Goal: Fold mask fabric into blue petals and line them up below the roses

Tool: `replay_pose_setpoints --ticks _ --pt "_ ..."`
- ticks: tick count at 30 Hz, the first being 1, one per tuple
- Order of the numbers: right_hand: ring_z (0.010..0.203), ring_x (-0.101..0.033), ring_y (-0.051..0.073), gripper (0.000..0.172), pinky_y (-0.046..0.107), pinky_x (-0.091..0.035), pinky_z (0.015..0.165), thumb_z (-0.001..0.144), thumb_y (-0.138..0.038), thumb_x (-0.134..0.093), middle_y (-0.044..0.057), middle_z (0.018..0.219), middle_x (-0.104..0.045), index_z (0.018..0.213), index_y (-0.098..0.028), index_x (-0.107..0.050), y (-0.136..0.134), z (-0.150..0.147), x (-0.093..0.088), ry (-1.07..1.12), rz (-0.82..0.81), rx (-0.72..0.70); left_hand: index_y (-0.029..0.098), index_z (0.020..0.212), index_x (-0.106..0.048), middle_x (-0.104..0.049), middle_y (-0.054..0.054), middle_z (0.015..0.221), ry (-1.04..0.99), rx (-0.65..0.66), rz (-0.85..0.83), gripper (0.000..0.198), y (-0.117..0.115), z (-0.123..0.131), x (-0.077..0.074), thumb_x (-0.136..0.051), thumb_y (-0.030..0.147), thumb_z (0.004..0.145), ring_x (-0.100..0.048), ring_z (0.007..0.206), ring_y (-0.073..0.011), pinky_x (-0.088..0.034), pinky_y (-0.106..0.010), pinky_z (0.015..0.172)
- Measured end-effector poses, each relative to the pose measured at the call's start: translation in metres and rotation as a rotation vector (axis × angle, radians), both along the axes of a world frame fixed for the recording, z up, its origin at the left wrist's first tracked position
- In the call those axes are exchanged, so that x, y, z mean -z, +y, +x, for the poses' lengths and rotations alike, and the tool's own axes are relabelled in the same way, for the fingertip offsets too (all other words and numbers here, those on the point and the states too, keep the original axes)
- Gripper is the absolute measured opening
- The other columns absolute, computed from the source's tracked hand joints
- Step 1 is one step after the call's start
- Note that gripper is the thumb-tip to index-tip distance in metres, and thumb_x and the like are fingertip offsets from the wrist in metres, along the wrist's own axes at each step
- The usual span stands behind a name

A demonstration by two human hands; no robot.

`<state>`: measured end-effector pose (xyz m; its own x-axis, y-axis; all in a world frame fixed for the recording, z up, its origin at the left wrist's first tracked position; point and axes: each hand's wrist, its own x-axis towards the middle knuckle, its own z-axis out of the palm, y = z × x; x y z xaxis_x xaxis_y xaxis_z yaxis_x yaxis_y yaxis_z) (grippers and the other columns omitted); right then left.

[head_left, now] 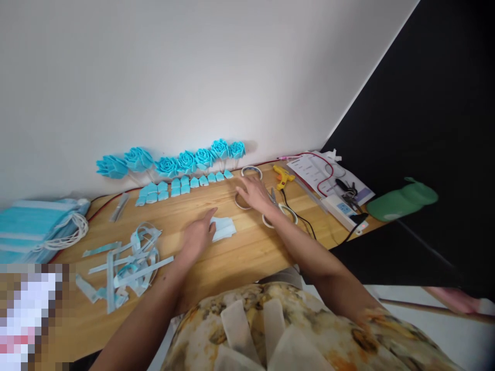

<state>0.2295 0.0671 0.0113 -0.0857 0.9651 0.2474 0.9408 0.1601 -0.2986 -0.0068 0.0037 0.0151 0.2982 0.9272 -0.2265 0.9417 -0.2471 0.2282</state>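
My left hand (198, 234) lies on the wooden table (232, 257), its fingers stretched out onto a folded pale blue mask piece (224, 228). My right hand (255, 195) reaches further back, fingers spread and resting over a roll of tape (243, 203). A second tape roll (251, 171) lies just beyond that hand, and a third ring (280, 214) sits under my right wrist. Neither hand grips anything.
Blue fabric roses (170, 164) lean on the wall above a row of folded blue pieces (181, 185). Cut mask strips (127, 263) lie left, stacked masks (34, 224) far left. A yellow glue gun (283, 176), power strip (342, 208), papers and keys are right.
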Motion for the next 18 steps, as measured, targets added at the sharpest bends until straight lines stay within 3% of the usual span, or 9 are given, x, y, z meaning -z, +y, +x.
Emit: replay_pose_setpoints --ticks 4,10,14,18 --pt "0.119 -0.068 0.027 0.04 0.037 -0.048 0.101 0.103 -0.027 -0.049 0.011 0.127 -0.076 0.138 -0.019 -0.066 0.041 0.017 -0.013 0.011 -0.024 0.081 0.02 0.162 -0.041 -0.08 -0.011 0.112 0.007 -0.011 -0.004 0.057 0.0 0.001 -0.001 -0.038 0.03 0.106 -0.075 0.104 -0.0259 -0.052 -0.032 0.084" --pt "0.111 -0.073 0.025 0.033 0.033 -0.048 0.095 0.103 -0.033 -0.056 0.008 0.118 -0.081 0.127 -0.022 -0.073 0.097 0.019 0.004 0.032 -0.042 0.217 0.024 0.161 -0.044 -0.079 -0.012 0.116 0.02 -0.002 0.016 0.055 0.0 0.003 0.005 -0.036 0.029 0.107 -0.076 0.105 -0.0273 -0.052 -0.034 0.084" --pt "0.111 -0.074 0.025 0.035 0.034 -0.047 0.097 0.104 -0.041 -0.054 0.012 0.119 -0.08 0.119 -0.02 -0.078 0.117 0.011 0.014 0.042 -0.016 0.274 0.024 0.161 -0.044 -0.08 -0.013 0.115 0.028 -0.009 -0.006 0.055 0.0 0.004 0.003 -0.036 0.03 0.107 -0.076 0.105 -0.0288 -0.053 -0.036 0.085" --pt "0.104 -0.076 0.029 0.038 0.037 -0.048 0.095 0.103 -0.045 -0.057 0.017 0.108 -0.082 0.109 -0.017 -0.082 0.125 0.007 0.013 0.027 0.003 0.307 0.023 0.16 -0.046 -0.08 -0.014 0.114 0.02 0.002 -0.004 0.054 -0.001 0.004 0.004 -0.036 0.031 0.108 -0.076 0.105 -0.0304 -0.054 -0.037 0.085"
